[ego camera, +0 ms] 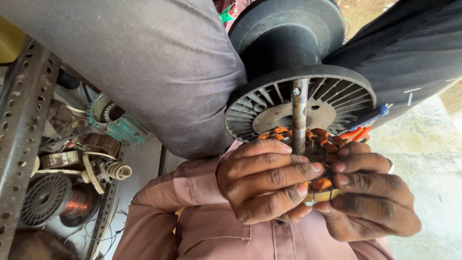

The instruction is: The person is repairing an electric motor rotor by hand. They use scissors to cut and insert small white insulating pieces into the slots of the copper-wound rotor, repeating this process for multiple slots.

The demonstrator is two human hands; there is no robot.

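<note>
Left hand [267, 180] & right hand [370, 197] both clench round copper-wound metal stator [321, 183] (on rusty steel shaft [299, 115]); finger slip could nick thin windings.

A motor-repair workshop: copper wire spool [60, 201], spare stator [111, 115], perforated steel rack [21, 125], concrete floor [428, 159].

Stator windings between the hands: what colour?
Copper-orange windings, seen in the head view, held by both hands.
</note>
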